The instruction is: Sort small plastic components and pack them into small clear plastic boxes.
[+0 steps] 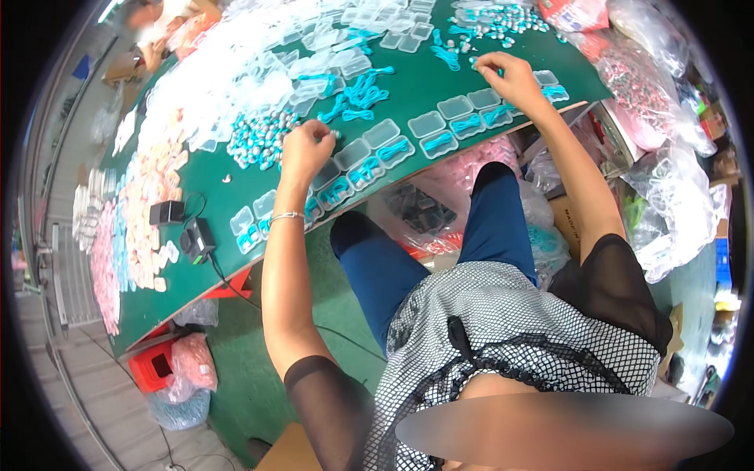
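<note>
My left hand (308, 149) is closed in a pinch at the right edge of a pile of small teal and silver pieces (255, 141). A tiny pale thing shows at its fingertips, too small to name. Farther right, my right hand (512, 80) pinches a small teal and silver piece (473, 60), near a second pile of such pieces (503, 22). Along the near table edge runs a row of open clear plastic cases (426, 123), several with coiled teal cords (393, 149) inside. Between my hands lies a heap of loose teal cords (363, 96).
The green table (424, 74) also bears a large heap of clear cases (212, 86), peach pieces (153, 220) and a black adapter (196, 239) with a cable. Plastic bags (667, 212) crowd the right side. A red bin (151, 365) stands below left. Another person (161, 31) is at far left.
</note>
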The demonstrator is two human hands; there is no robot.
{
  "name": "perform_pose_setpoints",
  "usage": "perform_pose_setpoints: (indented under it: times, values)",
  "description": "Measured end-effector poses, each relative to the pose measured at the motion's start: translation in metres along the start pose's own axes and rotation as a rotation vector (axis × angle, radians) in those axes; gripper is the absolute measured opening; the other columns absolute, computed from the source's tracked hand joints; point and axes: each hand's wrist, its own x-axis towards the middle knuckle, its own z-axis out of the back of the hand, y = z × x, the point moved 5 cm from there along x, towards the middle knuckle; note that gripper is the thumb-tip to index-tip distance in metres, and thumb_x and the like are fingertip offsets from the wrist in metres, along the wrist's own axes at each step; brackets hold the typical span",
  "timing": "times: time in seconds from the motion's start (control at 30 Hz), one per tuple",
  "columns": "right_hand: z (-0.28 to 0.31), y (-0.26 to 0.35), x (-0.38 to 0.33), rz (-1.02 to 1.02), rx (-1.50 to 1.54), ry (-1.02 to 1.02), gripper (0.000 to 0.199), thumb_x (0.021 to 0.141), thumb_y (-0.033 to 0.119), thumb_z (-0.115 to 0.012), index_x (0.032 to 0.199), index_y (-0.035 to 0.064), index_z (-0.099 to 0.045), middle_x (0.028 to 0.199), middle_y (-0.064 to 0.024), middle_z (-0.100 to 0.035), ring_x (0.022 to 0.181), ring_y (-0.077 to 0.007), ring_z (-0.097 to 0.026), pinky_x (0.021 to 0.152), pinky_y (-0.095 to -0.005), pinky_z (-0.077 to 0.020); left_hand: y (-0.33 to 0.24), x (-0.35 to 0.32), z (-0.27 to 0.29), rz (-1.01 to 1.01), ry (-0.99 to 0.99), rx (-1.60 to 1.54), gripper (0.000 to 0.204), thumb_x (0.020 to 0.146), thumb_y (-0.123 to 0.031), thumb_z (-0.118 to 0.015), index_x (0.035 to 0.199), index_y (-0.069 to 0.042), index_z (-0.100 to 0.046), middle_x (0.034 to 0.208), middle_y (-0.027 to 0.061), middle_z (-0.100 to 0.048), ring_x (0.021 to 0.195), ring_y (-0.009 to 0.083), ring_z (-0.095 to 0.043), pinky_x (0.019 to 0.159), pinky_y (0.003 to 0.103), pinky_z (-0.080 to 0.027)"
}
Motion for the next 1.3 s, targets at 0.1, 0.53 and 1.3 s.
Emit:
perform_pose_setpoints:
  times: [0.1, 0.53, 1.3]
  values:
    - [0.003, -0.043, 0.014, -0.072, 0.003, 0.010, 0.016, 0.084, 0.014, -0.064, 0.096, 0.0063, -0.070, 0.086, -0.0084, -0.070, 0.077, -0.0190, -0.067, 0.071, -0.0312, -0.0530, -0.011, 0.001, -0.004, 0.009, 0.055, 0.108, 0.017, 0.077, -0.018, -0.067, 0.081, -0.002, -0.068, 0.076, 0.0167, -0.068, 0.072, 0.0335, -0.067, 0.067, 0.042, -0.052]
    - [-0.024, -0.038, 0.028, -0.015, -0.865, 0.231, 0.019, 0.077, 0.023, -0.066, 0.092, 0.0120, -0.069, 0.096, -0.0081, -0.067, 0.099, -0.0276, -0.063, 0.082, -0.0533, -0.0414, -0.003, 0.005, -0.010, -0.149, 0.017, 0.089, 0.026, 0.076, -0.007, -0.066, 0.102, -0.006, -0.065, 0.086, 0.0142, -0.067, 0.081, 0.0330, -0.066, 0.072, 0.044, -0.052]
    - [-0.042, 0.076, -0.013, 0.255, 0.089, 0.193, 0.011, 0.077, 0.013, -0.069, 0.085, 0.0066, -0.066, 0.082, -0.0055, -0.069, 0.073, -0.0238, -0.066, 0.063, -0.0347, -0.0515, -0.038, -0.040, 0.005, 0.002, 0.016, -0.334, 0.016, 0.077, -0.004, -0.073, 0.092, -0.002, -0.070, 0.079, 0.0019, -0.067, 0.066, 0.0090, -0.058, 0.064, 0.025, -0.050]
